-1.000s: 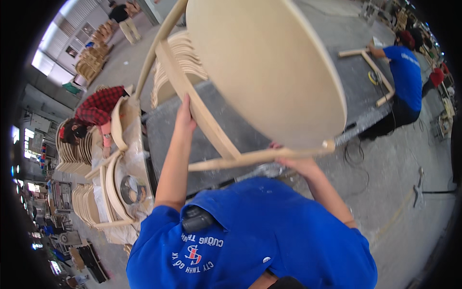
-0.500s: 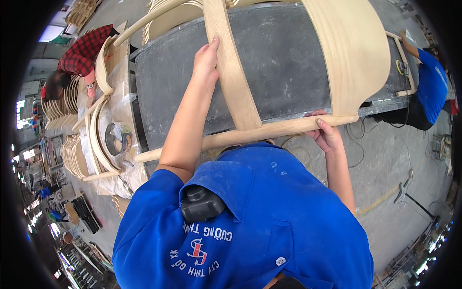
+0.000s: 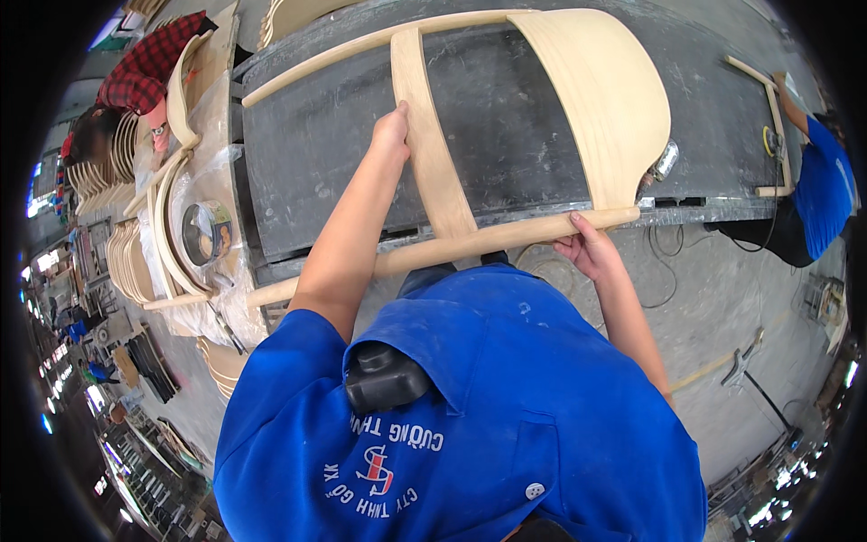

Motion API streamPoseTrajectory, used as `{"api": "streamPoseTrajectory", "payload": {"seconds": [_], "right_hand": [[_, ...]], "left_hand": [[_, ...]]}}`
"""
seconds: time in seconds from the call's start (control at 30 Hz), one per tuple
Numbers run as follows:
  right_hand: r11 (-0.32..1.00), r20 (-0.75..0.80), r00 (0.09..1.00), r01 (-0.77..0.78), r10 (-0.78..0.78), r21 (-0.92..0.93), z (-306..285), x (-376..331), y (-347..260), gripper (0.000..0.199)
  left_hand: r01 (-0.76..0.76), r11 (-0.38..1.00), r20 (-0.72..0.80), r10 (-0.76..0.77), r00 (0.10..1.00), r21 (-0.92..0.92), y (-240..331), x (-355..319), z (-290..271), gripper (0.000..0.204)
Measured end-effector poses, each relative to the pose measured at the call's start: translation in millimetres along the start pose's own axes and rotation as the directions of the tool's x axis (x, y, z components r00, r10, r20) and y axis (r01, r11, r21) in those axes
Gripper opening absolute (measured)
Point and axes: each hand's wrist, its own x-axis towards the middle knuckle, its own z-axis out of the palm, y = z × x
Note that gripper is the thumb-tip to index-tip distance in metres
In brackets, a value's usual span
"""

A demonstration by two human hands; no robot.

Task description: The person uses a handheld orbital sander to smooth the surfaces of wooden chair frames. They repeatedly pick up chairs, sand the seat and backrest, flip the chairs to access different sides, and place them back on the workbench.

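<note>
Technician: Head view. State the position of the wooden frame [image 3: 614, 99] and both hands.

Supervisor: The frame lies flat-side up over the dark bench [image 3: 506, 113], its near rail [image 3: 506, 237] running along the bench's front edge. The left hand [image 3: 393, 134] grips the left edge of the crosspiece [image 3: 433, 181]; its fingers are partly hidden. The right hand [image 3: 591, 248] grips the near rail close to its right end, thumb on top, fingers below.

Technician: Does the bench carry the weight?

Supervisor: That cannot be told; contact beneath the rails does not show.

Technician: Identify the hazards.

Supervisor: First, tipping. The near rail lies at the front edge, so releasing the right hand before the frame is supported could let that side drop. Second, impact. A small silver tool [image 3: 667, 161] sits just beside the curved panel; a shift to the right could mark the wood or knock the tool away. Third, pinching. The right hand's fingers lie under the rail near the edge; lowering there could trap them. Fourth, snagging. The left forearm crosses above the near rail, so raising that rail could catch the arm.
</note>
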Motion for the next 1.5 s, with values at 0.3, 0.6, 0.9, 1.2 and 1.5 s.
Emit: {"api": "streamPoseTrajectory", "payload": {"seconds": [0.3, 0.6, 0.9, 1.2, 1.5], "right_hand": [[0.959, -0.072, 0.984, -0.173, 0.161, -0.222, 3, 63, -16, 0.04], [0.668, -0.013, 0.918, 0.279, -0.397, -0.69, -76, 72, -131, 0.018], [0.046, -0.379, 0.572, -0.509, -0.727, -0.859, -177, 138, -225, 0.101], [0.291, -0.446, 0.445, -0.374, -0.776, -0.88, -192, 120, -205, 0.089], [0.204, -0.178, 0.314, 0.054, -0.933, -0.977, -160, 35, -189, 0.084]], "left_hand": [[-0.119, 0.993, 0.061, 0.117, 0.991, 0.025, -16, 75, -8, 0.04], [-0.287, 0.203, 0.204, 0.35, 0.914, 0.936, -107, -5, -57, 0.095], [-0.062, 0.197, 0.005, 0.28, 0.96, 0.978, -139, -56, -19, 0.097], [-0.315, 0.149, 0.258, 0.311, 0.915, 0.937, -152, -44, -52, 0.067], [-0.49, -0.348, 0.598, 0.369, 0.712, 0.799, -160, -42, -167, 0.047]]}}
